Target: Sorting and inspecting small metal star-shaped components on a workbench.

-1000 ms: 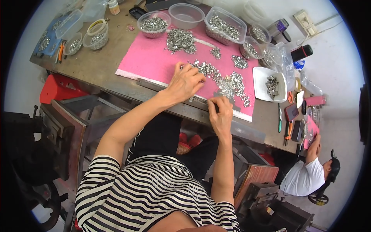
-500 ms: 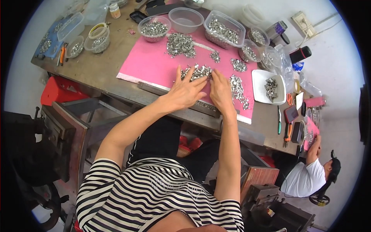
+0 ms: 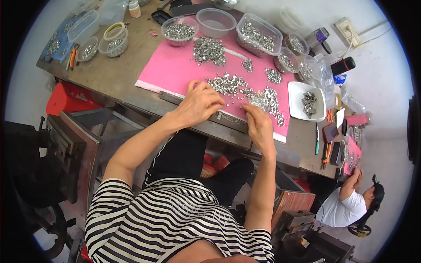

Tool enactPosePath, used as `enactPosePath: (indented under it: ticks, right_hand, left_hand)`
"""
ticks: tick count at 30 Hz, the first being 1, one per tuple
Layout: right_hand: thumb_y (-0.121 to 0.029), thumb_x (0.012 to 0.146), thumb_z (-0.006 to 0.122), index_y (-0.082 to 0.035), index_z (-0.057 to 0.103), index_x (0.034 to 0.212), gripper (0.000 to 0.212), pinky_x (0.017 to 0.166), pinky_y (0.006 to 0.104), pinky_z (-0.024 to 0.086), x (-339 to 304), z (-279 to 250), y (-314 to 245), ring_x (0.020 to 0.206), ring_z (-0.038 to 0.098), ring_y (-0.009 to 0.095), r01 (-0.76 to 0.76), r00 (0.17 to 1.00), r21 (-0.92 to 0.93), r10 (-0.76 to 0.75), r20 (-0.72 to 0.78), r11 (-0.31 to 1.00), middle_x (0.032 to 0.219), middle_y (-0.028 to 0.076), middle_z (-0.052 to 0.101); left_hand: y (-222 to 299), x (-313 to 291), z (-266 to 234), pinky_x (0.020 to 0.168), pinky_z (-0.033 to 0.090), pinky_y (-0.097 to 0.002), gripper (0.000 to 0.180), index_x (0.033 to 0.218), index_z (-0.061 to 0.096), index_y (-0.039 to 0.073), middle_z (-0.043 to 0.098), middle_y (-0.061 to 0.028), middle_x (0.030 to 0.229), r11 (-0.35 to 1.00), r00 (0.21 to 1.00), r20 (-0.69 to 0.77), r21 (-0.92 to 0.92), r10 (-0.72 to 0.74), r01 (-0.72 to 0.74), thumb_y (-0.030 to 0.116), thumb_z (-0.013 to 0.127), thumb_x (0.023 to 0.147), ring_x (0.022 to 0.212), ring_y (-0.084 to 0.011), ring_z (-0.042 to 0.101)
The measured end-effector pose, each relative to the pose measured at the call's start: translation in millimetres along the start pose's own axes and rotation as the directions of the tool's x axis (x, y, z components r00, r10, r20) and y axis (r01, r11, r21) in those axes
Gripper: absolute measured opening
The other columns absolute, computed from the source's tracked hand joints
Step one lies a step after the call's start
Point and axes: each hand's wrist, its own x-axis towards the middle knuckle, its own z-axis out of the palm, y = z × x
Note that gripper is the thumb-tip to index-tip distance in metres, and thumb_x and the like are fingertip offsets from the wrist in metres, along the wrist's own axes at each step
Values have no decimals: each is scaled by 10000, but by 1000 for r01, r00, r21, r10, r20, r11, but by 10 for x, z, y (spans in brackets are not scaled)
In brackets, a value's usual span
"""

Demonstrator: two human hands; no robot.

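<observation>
My left hand (image 3: 198,104) is over the near edge of the pink mat (image 3: 162,61), fingers bent and thumb close to the index finger. My right hand (image 3: 260,124) is over the right end of a slotted metal strip (image 3: 232,121), thumb and fingers drawn together. Whatever either hand pinches is too small to make out. Just beyond the hands lies a loose pile of small shiny metal pieces (image 3: 227,84), with a few strays between them. That pile runs into another heap of silvery pieces (image 3: 268,101) on the right. The left hand partly hides the strip.
Farther back are a large pile of metal pieces (image 3: 209,51), a filled round tub (image 3: 180,31), an empty tub (image 3: 215,23) and a filled rectangular tub (image 3: 258,35). A white tray (image 3: 294,105), pliers (image 3: 326,152) and a co-worker (image 3: 344,204) are at the right.
Both hands have drawn back toward me off the middle pile, and their fingers have curled in. The pile now spreads right, meeting the right-hand heap.
</observation>
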Motion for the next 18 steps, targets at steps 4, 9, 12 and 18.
enactPosePath:
  ticks: [4, 9, 12, 18]
  right_hand:
    - [-13, 912, 640, -6, 713, 1071, 175, 787, 379, 526, 61, 72, 3, 866, 679, 308, -129, 987, 21, 130, -90, 991, 977, 151, 690]
    - [-21, 877, 670, -22, 715, 1019, 150, 817, 422, 473, 92, 198, 40, 906, 612, 327, -120, 987, 25, 122, -101, 992, 907, 130, 632]
    - [-36, 871, 685, -21, 707, 983, 115, 809, 418, 462, 142, 269, 36, 902, 603, 319, -97, 991, -61, 90, -100, 993, 911, 126, 624]
    - [-38, 875, 685, -17, 686, 953, 81, 811, 414, 441, 22, 205, 39, 878, 599, 310, -112, 988, -10, 110, -110, 994, 913, 119, 616]
  left_hand:
    - [-21, 121, 104, 1042, 291, -541, 105, 937, 754, 152, 674, -5, 932, 999, 1000, 26, 46, -5, 4, 220, 737, 859, 1031, -233, 557]
    - [-20, 203, 258, 1048, 296, -514, 88, 930, 742, 164, 625, 7, 891, 978, 998, 67, 207, 21, -35, 205, 745, 852, 1023, -218, 550]
    - [-22, 227, 300, 1042, 299, -519, 83, 926, 734, 159, 619, 3, 887, 972, 997, 80, 233, 3, -22, 203, 739, 856, 1022, -220, 554]
    - [154, 167, 339, 1043, 302, -525, 98, 911, 718, 141, 617, -9, 885, 989, 996, 29, 125, 79, -82, 217, 745, 856, 981, -216, 573]
